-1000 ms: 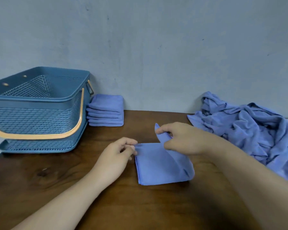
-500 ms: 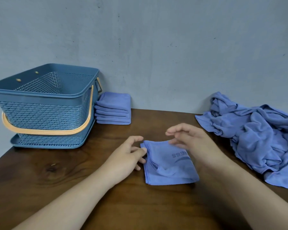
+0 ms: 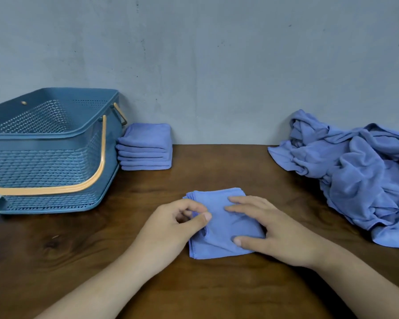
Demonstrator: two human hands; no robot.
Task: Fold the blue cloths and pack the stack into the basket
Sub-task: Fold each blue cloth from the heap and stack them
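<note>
pressing a folded cloth (image 3: 219,229) flat on the tabletop (image 3: 217,171)

the folded cloth lies mid-tabletop. the left grip (image 3: 175,224) pinches its left edge, likely to keep the layers aligned, while the right grip (image 3: 270,229) lies released and flat on top — apparently setting the crease. a finished stack (image 3: 145,148) sits just beside the basket (image 3: 55,137); an unfolded heap (image 3: 359,171) lies right.

Nothing to read here, as far as I can make out — no print, label or number shows on the folded cloth (image 3: 224,229), the basket (image 3: 44,157), the folded stack (image 3: 145,148) or the loose pile (image 3: 359,171). Part of the folded cloth is covered — that bit I cannot judge.
</note>
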